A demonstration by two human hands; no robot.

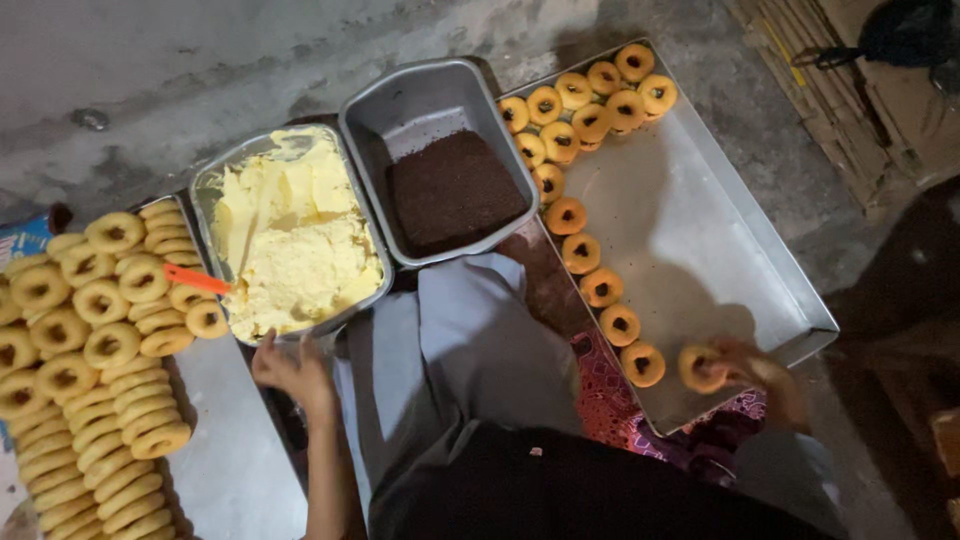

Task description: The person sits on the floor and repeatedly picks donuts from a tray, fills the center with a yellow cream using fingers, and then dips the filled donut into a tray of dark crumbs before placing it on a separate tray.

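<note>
our right hand (745, 368) pinches a filled doughnut (698, 368) over the steel tray (700, 230); our left hand (290, 368), fingers loosely curled, rests beside the cream tub (290, 235).

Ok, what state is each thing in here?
Right hand: setting a filled golden ring doughnut on the right steel tray.
Left hand: empty, by the steel pan of pale yellow cream, nearly full.
Steel pan of dark brown sprinkles: partly filled.
Left tray's plain ring doughnuts: stacked, unfilled.

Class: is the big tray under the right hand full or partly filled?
Partly filled: the tray has doughnuts along its left and top only.
</note>
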